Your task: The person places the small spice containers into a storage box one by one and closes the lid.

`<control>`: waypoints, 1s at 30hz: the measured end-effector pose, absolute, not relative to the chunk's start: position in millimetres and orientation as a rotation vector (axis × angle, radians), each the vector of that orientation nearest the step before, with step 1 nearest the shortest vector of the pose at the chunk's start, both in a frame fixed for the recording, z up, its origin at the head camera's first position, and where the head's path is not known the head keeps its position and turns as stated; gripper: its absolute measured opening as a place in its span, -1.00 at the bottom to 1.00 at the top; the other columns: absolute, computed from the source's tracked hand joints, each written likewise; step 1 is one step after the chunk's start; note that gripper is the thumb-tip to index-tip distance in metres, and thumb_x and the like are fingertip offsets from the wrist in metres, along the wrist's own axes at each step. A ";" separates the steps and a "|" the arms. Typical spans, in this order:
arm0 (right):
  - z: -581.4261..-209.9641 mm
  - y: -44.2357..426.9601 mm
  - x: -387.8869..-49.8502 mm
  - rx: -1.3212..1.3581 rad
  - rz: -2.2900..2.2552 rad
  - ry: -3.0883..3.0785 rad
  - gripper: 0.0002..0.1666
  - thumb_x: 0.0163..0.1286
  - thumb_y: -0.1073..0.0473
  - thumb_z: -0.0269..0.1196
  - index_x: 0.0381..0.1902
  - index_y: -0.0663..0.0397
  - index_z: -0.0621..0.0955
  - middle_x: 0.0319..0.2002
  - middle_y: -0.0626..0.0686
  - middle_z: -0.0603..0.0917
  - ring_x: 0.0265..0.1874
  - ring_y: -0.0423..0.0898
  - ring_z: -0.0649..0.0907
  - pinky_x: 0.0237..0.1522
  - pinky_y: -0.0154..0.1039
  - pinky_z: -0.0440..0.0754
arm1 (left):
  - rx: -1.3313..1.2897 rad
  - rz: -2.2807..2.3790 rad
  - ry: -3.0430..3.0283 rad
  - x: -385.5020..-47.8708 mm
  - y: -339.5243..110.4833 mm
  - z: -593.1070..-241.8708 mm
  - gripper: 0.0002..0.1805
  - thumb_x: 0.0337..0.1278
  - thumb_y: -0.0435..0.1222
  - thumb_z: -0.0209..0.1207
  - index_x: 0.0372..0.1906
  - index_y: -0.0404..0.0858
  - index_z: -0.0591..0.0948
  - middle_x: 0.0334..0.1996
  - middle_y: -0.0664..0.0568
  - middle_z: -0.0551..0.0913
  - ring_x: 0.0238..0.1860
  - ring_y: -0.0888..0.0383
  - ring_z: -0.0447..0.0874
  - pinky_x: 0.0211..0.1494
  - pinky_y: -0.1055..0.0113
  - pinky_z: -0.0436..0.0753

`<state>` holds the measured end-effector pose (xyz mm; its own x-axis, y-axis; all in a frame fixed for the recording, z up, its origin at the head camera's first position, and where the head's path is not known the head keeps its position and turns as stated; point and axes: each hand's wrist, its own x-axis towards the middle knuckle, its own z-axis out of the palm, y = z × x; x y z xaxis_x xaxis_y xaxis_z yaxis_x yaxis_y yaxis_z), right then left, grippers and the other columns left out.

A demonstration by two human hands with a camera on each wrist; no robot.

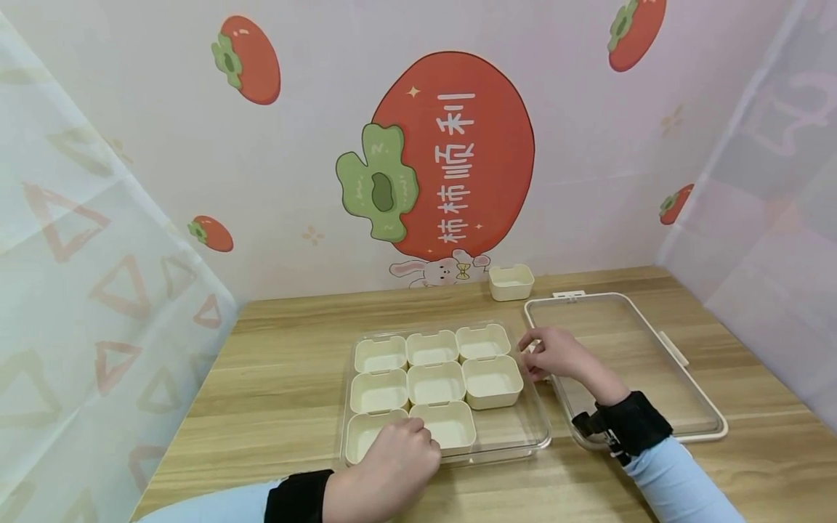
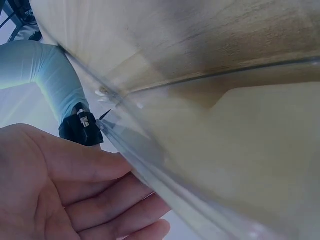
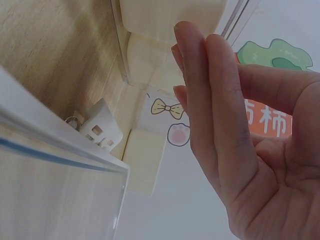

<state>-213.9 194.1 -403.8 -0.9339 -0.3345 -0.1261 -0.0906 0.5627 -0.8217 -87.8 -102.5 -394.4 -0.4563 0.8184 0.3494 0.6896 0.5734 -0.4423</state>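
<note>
Several cream bins [image 1: 436, 383] sit in rows inside a clear plastic tray [image 1: 513, 430]. At the tray's front wall, my left hand [image 1: 395, 461] is bent over the front-left and front-middle bins [image 1: 445, 427]. In the left wrist view its thumb and fingers reach the tray's rim [image 2: 155, 182], and the fingertips are hidden, so a grip cannot be made out. My right hand [image 1: 552, 352] is beside the tray's right wall, near the middle-right bin [image 1: 493, 383]. The right wrist view shows its fingers [image 3: 225, 90] extended, with nothing held.
To the right lies a clear lid [image 1: 621, 363] with a white frame and latches [image 1: 673, 349], partly under my right forearm. One more cream bin [image 1: 511, 282] stands at the table's back edge. A printed backdrop [image 1: 294, 160] rises behind the wooden table [image 1: 281, 363].
</note>
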 end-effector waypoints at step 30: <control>-403.7 193.1 -213.8 -0.320 -1.300 2.540 -0.71 0.17 0.40 0.14 -0.12 0.46 0.51 -0.59 0.13 0.68 -0.60 -0.12 0.69 -0.47 -0.17 0.69 | -1.181 0.487 -2.302 -84.2 -98.3 -398.7 -0.77 -0.43 -0.38 0.23 -0.84 -0.05 0.45 -0.79 0.20 0.45 -0.66 0.27 0.31 -0.60 0.45 0.32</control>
